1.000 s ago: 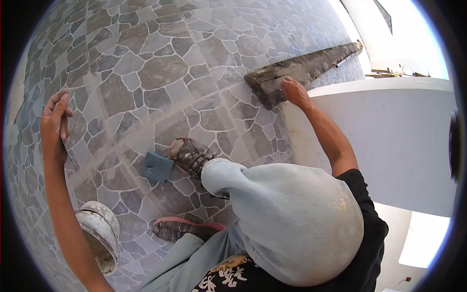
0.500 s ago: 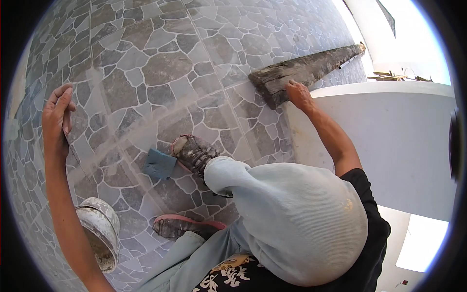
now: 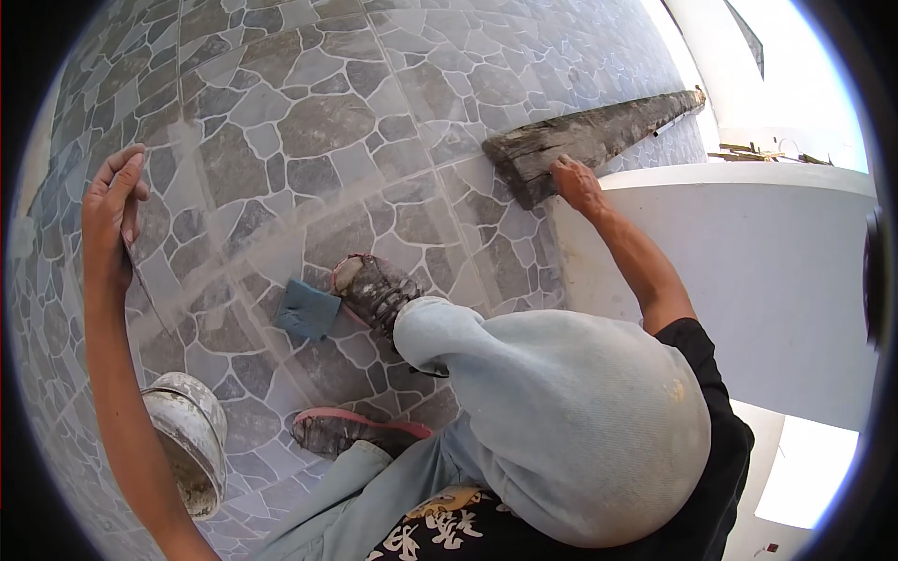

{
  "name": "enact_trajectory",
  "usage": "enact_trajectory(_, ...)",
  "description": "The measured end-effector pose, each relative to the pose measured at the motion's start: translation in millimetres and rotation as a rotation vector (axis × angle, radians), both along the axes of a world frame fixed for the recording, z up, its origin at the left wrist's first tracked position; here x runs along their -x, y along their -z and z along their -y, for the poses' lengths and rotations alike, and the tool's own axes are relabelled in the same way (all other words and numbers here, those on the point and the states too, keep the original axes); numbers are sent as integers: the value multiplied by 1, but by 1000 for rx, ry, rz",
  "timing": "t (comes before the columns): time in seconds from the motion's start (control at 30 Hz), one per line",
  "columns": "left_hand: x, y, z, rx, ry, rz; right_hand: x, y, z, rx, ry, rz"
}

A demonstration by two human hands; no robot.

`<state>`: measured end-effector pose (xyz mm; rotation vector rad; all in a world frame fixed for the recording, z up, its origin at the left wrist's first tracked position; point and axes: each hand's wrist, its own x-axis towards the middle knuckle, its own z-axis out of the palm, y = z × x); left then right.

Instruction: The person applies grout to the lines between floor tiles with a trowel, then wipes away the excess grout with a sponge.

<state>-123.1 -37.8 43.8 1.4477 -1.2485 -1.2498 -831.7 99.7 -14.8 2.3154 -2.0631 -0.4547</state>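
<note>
Barely shifts pose: still pinches thin tool (image 3: 142, 280), seen edge-on, in curled left hand (image 3: 114, 206) over tiled floor (image 3: 323, 126); still keeps right hand (image 3: 578, 185), with bent fingers, on weathered timber plank (image 3: 543, 150) beside white wall (image 3: 730, 252). Suggests bracing; cannot tell firmness of right grip.

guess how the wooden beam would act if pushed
The wooden beam is probably stiff and heavy, being long, thick and solid-looking. Its broad, flat-looking face suggests it would slide rather than roll.
</note>
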Motion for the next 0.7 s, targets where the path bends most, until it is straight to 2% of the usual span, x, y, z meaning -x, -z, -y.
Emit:
enact_trajectory(0.37, -8, 3, -3, -27, 7, -59, -6, -5, 3, -77, -12, -47)
enact_trajectory(0.7, 3, -2, 1, 3, 12, 18, -5, 1, 2, -42, -46, -64)
